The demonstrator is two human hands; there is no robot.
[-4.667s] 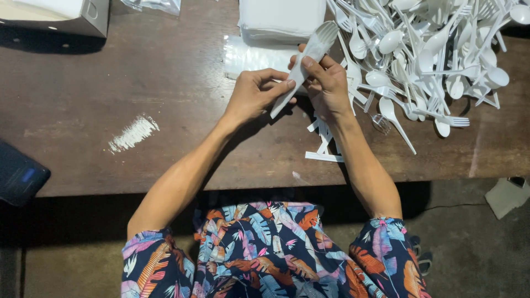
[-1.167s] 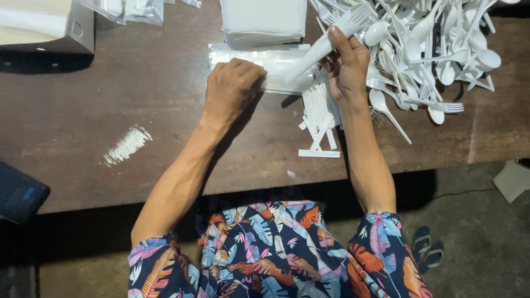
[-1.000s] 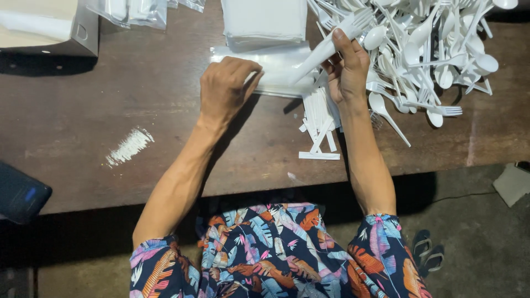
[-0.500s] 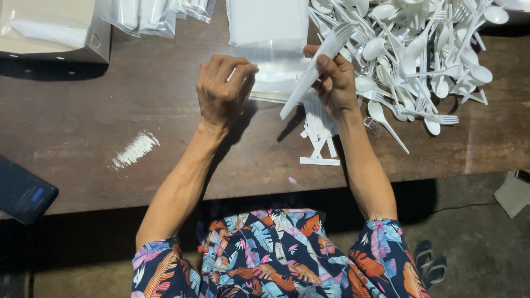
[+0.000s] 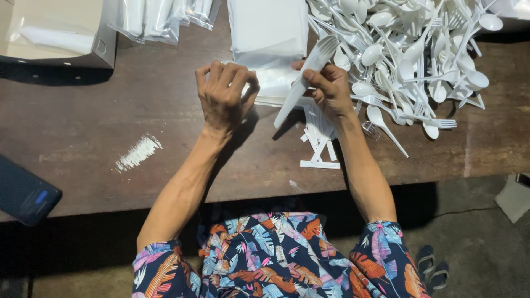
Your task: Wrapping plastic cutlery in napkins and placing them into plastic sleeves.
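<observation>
- Our right hand pinches a white plastic fork, tilted above the brown tabletop.
- Our left hand, fingers curled, pinches a clear plastic sleeve.
- A heap of white cutlery lies just right.

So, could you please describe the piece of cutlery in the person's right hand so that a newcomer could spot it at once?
Start at the big heap of white plastic cutlery on the wooden table. Just to its left, the right hand pinches a white plastic fork. Unlike the heaped pieces, it is lifted, slanting, tines up.
</observation>
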